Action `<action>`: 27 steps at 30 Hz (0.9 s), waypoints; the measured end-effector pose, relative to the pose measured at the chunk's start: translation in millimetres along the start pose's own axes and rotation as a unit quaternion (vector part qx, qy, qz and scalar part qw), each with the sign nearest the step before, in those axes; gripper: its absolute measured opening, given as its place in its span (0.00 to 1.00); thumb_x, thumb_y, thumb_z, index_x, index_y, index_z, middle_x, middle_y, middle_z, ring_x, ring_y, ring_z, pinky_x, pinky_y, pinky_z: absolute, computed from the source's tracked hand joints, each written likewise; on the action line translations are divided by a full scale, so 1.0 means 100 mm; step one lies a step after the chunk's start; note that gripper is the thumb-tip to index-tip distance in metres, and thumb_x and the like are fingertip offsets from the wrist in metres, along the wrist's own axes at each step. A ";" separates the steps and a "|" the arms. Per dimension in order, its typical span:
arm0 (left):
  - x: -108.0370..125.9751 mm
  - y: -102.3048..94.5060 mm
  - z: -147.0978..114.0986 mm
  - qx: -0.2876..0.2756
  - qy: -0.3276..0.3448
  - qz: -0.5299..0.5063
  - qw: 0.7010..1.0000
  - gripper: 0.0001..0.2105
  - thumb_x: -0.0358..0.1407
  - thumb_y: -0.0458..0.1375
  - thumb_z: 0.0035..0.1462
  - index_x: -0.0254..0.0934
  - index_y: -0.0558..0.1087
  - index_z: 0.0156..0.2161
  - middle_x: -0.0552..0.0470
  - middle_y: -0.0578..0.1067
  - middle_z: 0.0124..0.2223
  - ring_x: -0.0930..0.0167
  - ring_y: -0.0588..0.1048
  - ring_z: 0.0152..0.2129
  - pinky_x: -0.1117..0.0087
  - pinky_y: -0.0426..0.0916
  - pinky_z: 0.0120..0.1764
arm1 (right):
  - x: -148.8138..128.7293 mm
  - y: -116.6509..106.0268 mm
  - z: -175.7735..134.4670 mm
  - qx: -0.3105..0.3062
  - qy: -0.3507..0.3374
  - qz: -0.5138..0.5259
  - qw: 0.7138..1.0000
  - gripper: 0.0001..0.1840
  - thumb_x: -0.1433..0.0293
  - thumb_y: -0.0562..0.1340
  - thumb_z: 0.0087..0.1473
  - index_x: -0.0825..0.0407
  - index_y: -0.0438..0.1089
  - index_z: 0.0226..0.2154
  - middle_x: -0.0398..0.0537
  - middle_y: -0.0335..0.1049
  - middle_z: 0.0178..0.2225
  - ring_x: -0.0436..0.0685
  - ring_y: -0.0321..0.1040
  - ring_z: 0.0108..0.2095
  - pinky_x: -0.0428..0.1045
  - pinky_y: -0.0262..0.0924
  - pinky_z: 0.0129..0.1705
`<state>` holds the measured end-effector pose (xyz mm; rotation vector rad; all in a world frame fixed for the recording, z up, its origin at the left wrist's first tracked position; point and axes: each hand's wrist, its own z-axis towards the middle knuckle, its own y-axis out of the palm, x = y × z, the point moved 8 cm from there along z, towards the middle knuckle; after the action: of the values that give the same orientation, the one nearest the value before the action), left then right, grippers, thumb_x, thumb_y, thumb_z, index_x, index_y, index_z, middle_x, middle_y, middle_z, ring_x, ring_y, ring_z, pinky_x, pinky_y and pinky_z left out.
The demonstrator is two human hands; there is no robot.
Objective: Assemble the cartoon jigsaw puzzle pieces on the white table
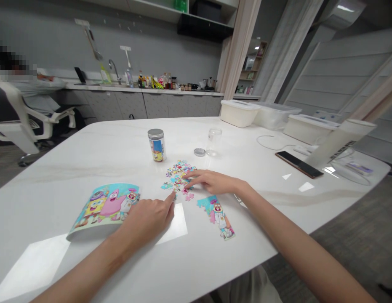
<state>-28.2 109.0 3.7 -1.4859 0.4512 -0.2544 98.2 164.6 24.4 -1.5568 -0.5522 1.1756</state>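
A loose heap of jigsaw puzzle pieces (178, 170) lies on the white table in front of me. My right hand (211, 181) reaches into the heap from the right, fingers spread and touching pieces. My left hand (153, 214) is at the heap's near edge; its index finger is stretched out onto a small piece, while the other fingers curl under and are partly hidden. Between my arms lies a joined strip of puzzle (220, 216) with cartoon figures. A curved picture sheet (102, 206) showing cartoon characters rests left of my left hand, partly covered by it.
Behind the heap stand a lidded jar (156, 145) with a cartoon label and a clear jar (214, 142), its metal lid (200, 152) beside it. To the right are a phone (298, 164), a white cylinder (341, 143), cables and storage boxes (240, 112). A person sits at far left.
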 end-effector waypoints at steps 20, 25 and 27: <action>0.02 -0.06 0.01 0.011 0.022 0.022 0.999 0.19 0.35 0.39 0.63 0.34 0.67 0.51 0.47 0.76 0.24 0.65 0.75 0.19 0.70 0.61 0.22 | 0.05 -0.16 -0.06 0.089 0.039 -0.025 0.995 0.15 0.75 0.55 0.59 0.50 0.70 0.47 0.51 0.65 0.51 0.55 0.62 0.53 0.53 0.57 0.56; 0.04 -0.09 -0.01 0.022 0.033 0.016 0.999 0.18 0.34 0.38 0.63 0.34 0.67 0.50 0.47 0.76 0.24 0.67 0.74 0.18 0.71 0.60 0.22 | -0.09 -0.11 0.02 0.078 0.029 -0.009 0.996 0.09 0.70 0.60 0.57 0.51 0.72 0.41 0.51 0.66 0.45 0.55 0.64 0.47 0.52 0.59 0.52; 0.04 -0.10 -0.01 0.029 0.033 0.009 0.999 0.18 0.34 0.38 0.63 0.34 0.67 0.50 0.47 0.76 0.23 0.68 0.74 0.18 0.72 0.60 0.22 | -0.08 -0.08 0.04 0.086 0.032 -0.001 0.996 0.08 0.70 0.61 0.56 0.51 0.72 0.40 0.51 0.66 0.44 0.55 0.64 0.46 0.52 0.59 0.52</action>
<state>-24.0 105.4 12.8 -1.4188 0.5070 -0.3007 92.7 162.6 35.6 -1.4412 -0.3992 1.1363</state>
